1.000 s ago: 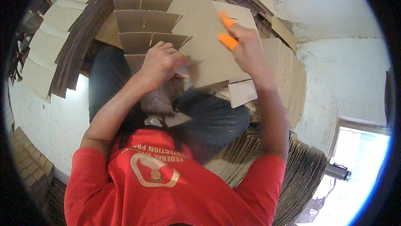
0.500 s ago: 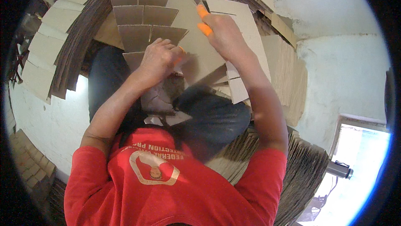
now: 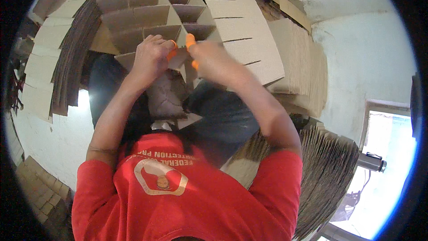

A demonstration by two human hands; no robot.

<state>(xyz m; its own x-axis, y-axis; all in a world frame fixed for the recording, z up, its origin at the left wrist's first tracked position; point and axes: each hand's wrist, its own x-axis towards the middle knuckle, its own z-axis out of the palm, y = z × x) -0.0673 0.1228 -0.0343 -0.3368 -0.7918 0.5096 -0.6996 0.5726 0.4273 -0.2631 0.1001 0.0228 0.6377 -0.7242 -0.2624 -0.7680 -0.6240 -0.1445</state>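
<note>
A cardboard divider grid (image 3: 156, 16) stands over my lap, its upright crosswise strips crossed by a long lengthwise strip (image 3: 171, 7). At its near end, my left hand (image 3: 154, 58) is closed on the grid with an orange cover on a finger. Just right of it, my right hand (image 3: 211, 60), slightly blurred, is closed at the near end of the lengthwise strip, with orange covers on thumb and finger. The exact fingertip contact is partly hidden. Beside the grid on the right lies a flat slotted cardboard sheet (image 3: 245, 31).
Stacked cardboard pieces stand on the right (image 3: 296, 58), and a long stack (image 3: 80, 40) curves along the left. More packed sheets (image 3: 323, 178) lie by my right elbow. A pale wall (image 3: 356, 63) rises at the right, beside a bright opening (image 3: 383, 152).
My right hand has come down and left, close to my left hand. The broad lengthwise piece now sits down among the crosswise strips, forming cells. My left hand has shifted slightly left.
</note>
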